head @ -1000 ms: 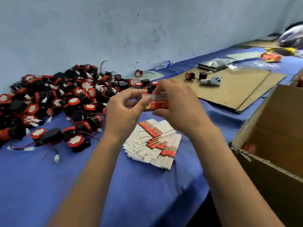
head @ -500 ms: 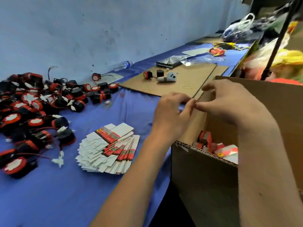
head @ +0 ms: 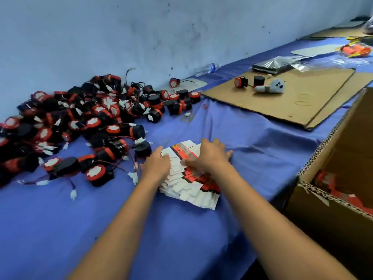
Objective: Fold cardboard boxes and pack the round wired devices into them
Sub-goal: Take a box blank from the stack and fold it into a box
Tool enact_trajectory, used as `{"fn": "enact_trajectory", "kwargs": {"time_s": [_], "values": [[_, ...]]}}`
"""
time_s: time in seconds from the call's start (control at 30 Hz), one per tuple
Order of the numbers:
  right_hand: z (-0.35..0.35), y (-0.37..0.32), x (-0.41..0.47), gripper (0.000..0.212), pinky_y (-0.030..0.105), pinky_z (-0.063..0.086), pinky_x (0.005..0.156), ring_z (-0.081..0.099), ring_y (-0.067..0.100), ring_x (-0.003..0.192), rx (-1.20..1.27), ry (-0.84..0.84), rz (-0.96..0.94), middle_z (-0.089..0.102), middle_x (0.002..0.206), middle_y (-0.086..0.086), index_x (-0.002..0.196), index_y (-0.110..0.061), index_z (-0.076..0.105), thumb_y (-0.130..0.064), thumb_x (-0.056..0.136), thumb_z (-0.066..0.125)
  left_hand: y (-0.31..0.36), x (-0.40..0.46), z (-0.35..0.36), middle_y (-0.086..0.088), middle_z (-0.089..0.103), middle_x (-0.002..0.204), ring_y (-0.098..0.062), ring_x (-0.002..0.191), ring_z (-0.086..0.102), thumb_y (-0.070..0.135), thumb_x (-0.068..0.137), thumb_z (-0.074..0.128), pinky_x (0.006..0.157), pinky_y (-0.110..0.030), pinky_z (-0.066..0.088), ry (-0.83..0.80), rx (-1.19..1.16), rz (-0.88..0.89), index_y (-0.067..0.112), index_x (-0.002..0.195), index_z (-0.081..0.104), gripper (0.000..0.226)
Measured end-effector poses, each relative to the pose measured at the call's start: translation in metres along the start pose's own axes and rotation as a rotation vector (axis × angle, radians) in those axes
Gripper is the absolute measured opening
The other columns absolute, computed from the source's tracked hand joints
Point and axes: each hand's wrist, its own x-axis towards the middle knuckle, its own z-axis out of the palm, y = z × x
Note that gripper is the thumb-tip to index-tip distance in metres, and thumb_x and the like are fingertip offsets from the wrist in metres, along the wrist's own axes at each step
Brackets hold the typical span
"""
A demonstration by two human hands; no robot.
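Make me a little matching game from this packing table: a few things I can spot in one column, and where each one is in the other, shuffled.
Things:
1. pile of round wired devices
2. stack of flat boxes
3. white toy
4. plastic bottle

Places:
A. on the brown cardboard sheet
B. lying by the wall, far side of the table
C. under both hands, left and right
D. heaped on the blue cloth, at the left

Pairs: 1-D, 2-C, 3-A, 4-B

White-and-red flat boxes (head: 187,184), black-and-red devices (head: 94,122), blue tablecloth (head: 60,229), brown carton (head: 331,223).
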Motion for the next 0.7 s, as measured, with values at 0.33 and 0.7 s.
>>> {"fn": "enact_trajectory", "kwargs": {"time_s": [0.33, 0.7], "values": [[-0.017, -0.023, 0.007, 0.048, 0.032, 0.053, 0.066, 0.065, 0.018, 0.073, 0.953, 0.442, -0.198, 0.065, 0.089, -0.003, 0.111, -0.026, 0.06, -0.011, 0.075, 0.086, 0.023, -0.013, -0.018, 0.008, 0.06, 0.132, 0.018, 0.094, 0.062, 0.019, 0.101, 0.062, 0.073, -0.005, 0.047, 0.376, -0.785, 0.251, 0.024, 0.148, 0.045, 0.05], [0.071, -0.14, -0.054, 0.022, 0.037, 0.061, 0.07, 0.073, 0.024, 0.082, 1.514, -0.39, -0.244, 0.077, 0.105, 0.014, 0.115, -0.009, 0.068, -0.007, 0.094, 0.071, -0.12, -0.076, -0.126, -0.014, 0.071, 0.129, -0.029, 0.114, 0.07, 0.03, 0.088, 0.073, 0.089, -0.039, 0.061, -0.055, -1.38, 0.012, 0.011, 0.129, 0.07, 0.045]]}}
